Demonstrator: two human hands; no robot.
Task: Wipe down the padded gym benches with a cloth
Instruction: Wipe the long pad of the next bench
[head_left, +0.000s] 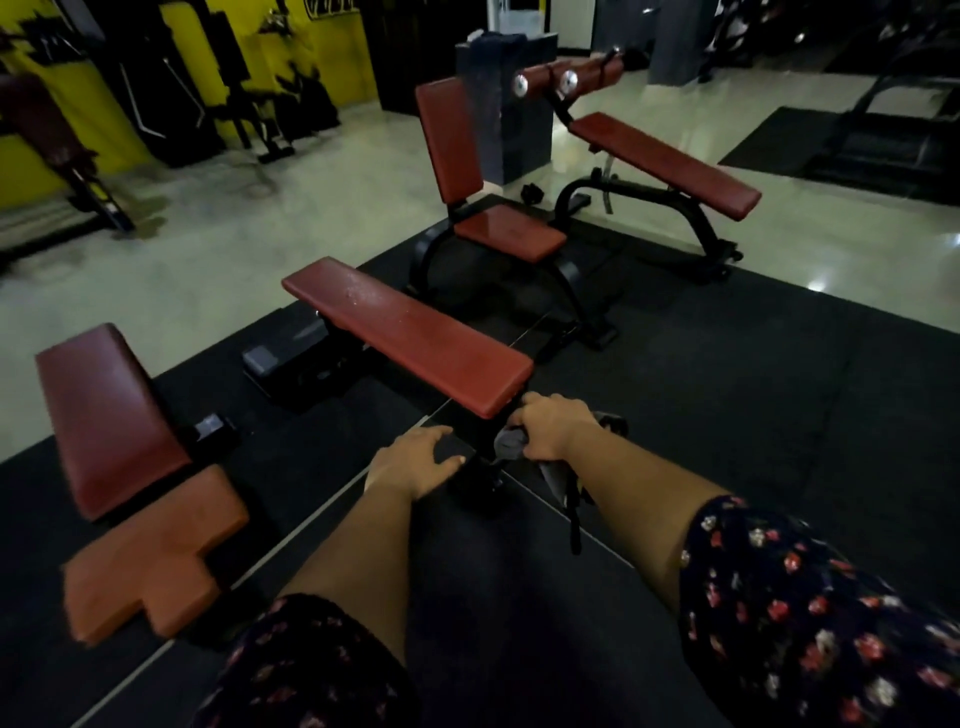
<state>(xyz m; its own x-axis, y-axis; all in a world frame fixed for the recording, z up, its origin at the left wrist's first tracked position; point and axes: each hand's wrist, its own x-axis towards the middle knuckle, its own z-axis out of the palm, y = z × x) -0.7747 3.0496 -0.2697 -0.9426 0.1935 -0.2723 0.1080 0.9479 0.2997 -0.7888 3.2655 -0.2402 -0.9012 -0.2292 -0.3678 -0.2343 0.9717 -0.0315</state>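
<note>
At the bench's (410, 332) near end, my right hand (556, 431) curls its fingers (527, 402) round a grey cloth (511, 448); beside it, my left hand's (415, 462) fingers spread loose, holding nothing.

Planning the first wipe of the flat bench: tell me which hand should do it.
Right. The right hand grips the grey cloth beside the near end of the flat bench; the left hand holds nothing, fingers relaxed.

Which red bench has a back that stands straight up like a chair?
The chair-like bench behind the flat bench; the others lie flat or slanted.
</note>
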